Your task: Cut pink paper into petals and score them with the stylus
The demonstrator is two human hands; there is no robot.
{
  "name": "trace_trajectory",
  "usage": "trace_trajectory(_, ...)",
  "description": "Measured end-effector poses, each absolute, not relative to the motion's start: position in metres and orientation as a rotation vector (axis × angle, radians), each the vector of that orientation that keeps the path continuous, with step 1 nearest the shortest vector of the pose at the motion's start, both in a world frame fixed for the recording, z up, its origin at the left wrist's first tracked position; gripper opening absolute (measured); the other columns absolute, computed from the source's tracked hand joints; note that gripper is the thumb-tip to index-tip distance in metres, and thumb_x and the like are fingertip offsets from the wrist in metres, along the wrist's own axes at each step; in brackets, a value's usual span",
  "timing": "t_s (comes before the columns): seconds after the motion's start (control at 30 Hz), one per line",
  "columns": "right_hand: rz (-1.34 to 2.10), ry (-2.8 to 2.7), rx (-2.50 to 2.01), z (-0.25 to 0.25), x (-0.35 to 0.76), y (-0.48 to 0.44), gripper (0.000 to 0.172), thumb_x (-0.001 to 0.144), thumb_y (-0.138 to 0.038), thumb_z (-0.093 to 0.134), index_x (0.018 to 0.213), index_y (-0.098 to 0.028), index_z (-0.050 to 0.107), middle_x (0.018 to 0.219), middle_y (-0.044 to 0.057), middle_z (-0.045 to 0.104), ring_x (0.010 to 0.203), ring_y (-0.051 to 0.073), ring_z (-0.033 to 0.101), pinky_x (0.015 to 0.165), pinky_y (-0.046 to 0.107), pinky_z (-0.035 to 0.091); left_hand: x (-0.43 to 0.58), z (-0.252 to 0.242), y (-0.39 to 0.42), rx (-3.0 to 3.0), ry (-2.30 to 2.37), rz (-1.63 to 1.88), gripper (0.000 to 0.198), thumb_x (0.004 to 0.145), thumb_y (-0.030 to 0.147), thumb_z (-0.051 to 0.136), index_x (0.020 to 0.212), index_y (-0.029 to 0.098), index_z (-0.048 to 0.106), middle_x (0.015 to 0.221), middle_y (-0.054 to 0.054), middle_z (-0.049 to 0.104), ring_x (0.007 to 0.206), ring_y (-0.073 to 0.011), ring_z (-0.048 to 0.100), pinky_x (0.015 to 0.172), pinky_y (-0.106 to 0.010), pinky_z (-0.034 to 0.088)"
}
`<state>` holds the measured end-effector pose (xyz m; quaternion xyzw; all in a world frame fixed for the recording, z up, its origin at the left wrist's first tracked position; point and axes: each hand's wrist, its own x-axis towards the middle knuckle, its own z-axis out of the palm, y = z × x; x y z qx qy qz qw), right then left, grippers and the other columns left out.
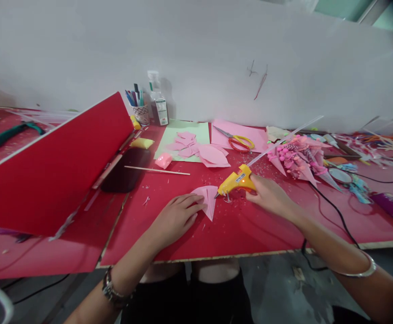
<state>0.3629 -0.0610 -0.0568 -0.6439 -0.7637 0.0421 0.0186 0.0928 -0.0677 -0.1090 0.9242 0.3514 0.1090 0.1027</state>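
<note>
My right hand is wrapped around a yellow hot glue gun, and a clear glue stick sticks out of its back end. The gun's nozzle touches or hovers just over the right edge of a pink paper piece with a rounded top and pointed bottom; I cannot tell which. My left hand lies with its fingers stretched out over the left side of that paper, holding it flat against the red table.
Behind lie pink paper petals, scissors, a thin stick and a pink lump. A red board leans at left. Pink paper cones are heaped at right, near a black cord and a purple box.
</note>
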Motion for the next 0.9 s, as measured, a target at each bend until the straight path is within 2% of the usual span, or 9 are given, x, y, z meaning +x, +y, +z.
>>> trace_trajectory(0.9,-0.028,-2.290,-2.074,-0.064,0.369,-0.045,0.023,0.075,-0.028,0.049,0.094,-0.014,0.049,0.083,0.010,0.064,0.074,0.022,0.060,0.055,0.025,0.033,0.092,-0.110,-0.068,2.702,1.026,0.372,0.035,0.086,0.019,0.037,0.117,0.026,0.050,0.129,0.000,0.046,0.118,-0.0157,0.040,0.098,-0.034,0.033)
